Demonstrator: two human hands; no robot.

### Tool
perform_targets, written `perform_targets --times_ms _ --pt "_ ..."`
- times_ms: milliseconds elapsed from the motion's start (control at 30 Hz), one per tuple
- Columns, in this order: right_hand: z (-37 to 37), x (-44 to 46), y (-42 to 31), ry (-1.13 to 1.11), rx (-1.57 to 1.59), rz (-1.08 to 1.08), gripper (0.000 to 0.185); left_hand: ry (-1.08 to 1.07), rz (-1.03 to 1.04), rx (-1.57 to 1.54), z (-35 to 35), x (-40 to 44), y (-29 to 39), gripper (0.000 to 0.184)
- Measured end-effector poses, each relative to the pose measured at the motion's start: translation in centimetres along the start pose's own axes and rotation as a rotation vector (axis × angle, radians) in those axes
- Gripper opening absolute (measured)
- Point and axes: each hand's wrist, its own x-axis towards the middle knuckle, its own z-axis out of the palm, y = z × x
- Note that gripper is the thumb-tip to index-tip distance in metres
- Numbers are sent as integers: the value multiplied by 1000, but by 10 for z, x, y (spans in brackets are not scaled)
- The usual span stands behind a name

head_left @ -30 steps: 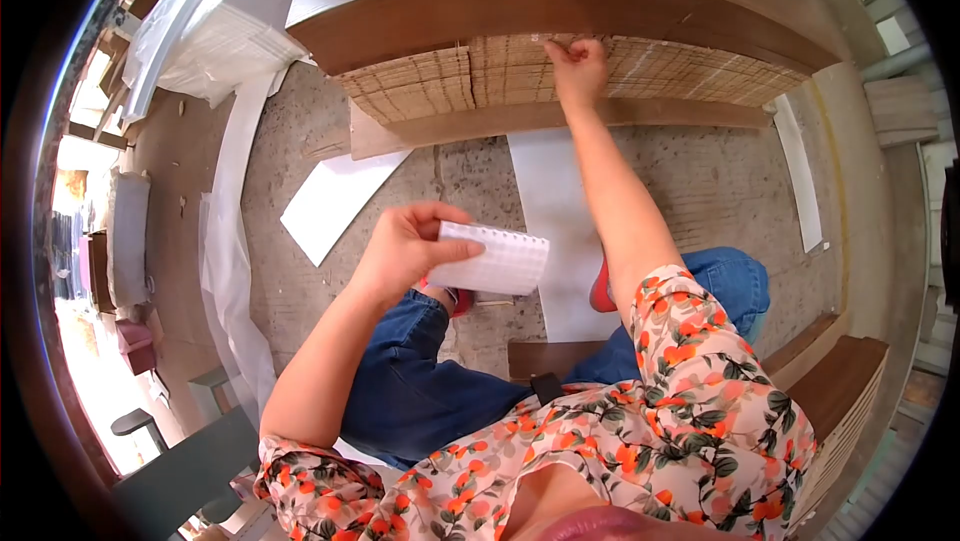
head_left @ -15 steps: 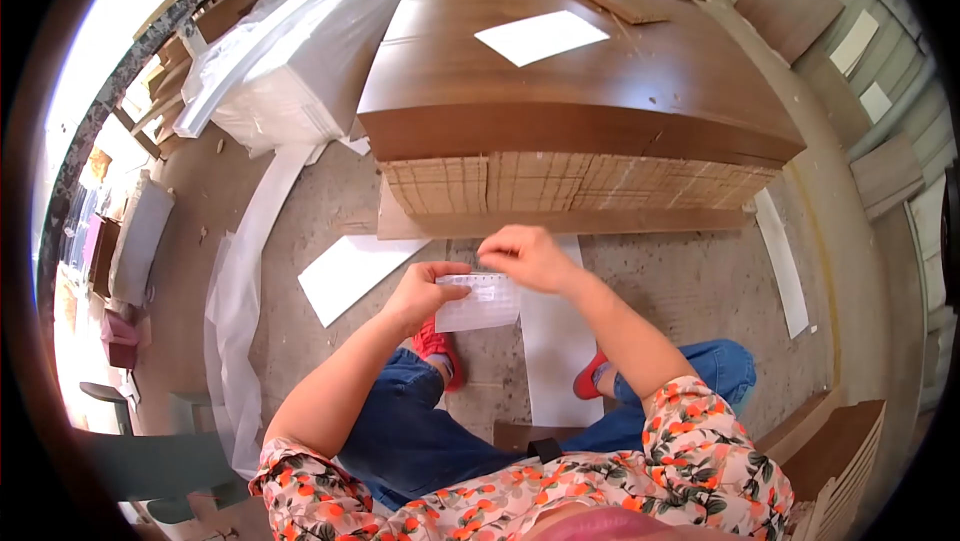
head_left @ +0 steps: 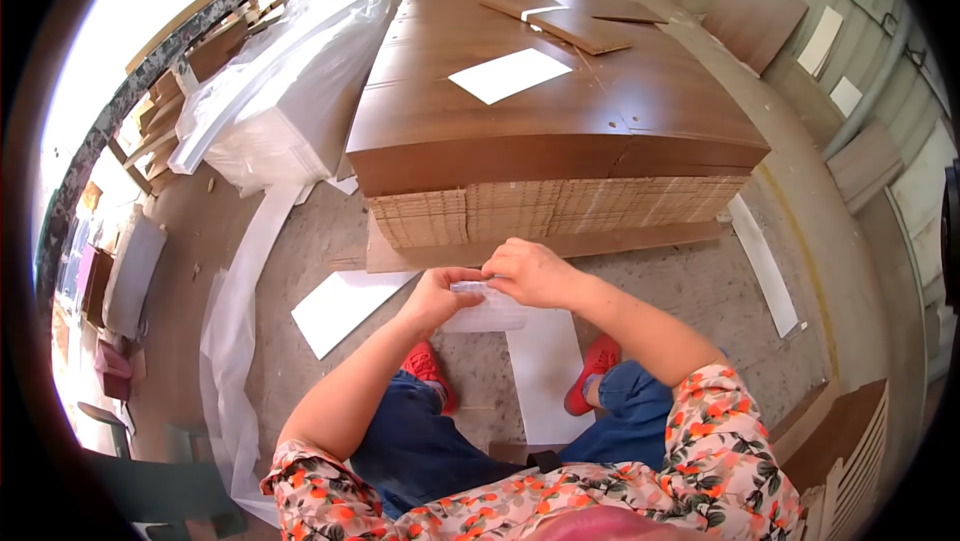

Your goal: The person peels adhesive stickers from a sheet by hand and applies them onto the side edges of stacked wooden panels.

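Low in front of me, my left hand [head_left: 440, 301] is closed on a translucent white plastic sheet [head_left: 490, 317] with faint rows of marks, thumb on its face. My right hand [head_left: 532, 276] is closed in a pinch at the sheet's upper edge, beside my left fingertips. The fingers cover part of that edge, and anything small between them is hidden. Just beyond my hands stands a stack of brown panels [head_left: 560, 126] with layered, ridged edges. A white paper [head_left: 510, 75] and a narrow brown board [head_left: 570, 29] lie on top of it.
A plastic-wrapped stack [head_left: 285, 106] stands at the left. White sheets lie on the concrete floor, one by my left foot [head_left: 345, 311] and one between my feet [head_left: 545, 381]. Crumpled film [head_left: 235, 381] trails at the left, near a dark green chair [head_left: 150, 486]. Panels [head_left: 755, 16] lean along the right wall.
My right hand has come down and left onto the sheet's upper edge, meeting my left fingertips. The view has tipped up, showing brown boxes behind the stack.
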Motion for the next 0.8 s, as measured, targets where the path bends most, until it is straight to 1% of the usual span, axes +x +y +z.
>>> perform_targets --times_ms 67,167,200,300,333,433,500,533,633,667,733,800 --pt "-26 0 4 -42 -91 -31 8 -9 8 -3 7 8 1 38" --pt "-51 -7 8 -40 -133 17 9 5 -55 71 19 5 25 35" --pt "-59 -13 11 -12 -123 24 10 -7 42 55 23 19 9 34" --pt "-67 -41 21 94 -1 185 14 -52 85 147 34 30 11 36" --pt "-67 -49 24 151 85 242 22 -89 70 161 38 31 13 37" --pt "-82 -52 28 395 266 470 35 -131 62 284 48 35 11 37" --pt "-88 -48 30 618 200 399 50 -137 83 353 52 43 5 37" --pt "-90 -48 29 635 239 418 62 -136 98 383 53 46 2 37" --pt "-93 -47 19 668 192 356 68 -116 157 466 52 48 0 38" --pt "-95 -47 17 650 201 336 71 -107 103 452 52 49 -1 37" --pt "-98 -46 17 628 239 336 70 -103 -10 439 53 44 11 36" --pt "-100 -45 14 608 222 361 69 -129 20 431 48 51 -4 37"
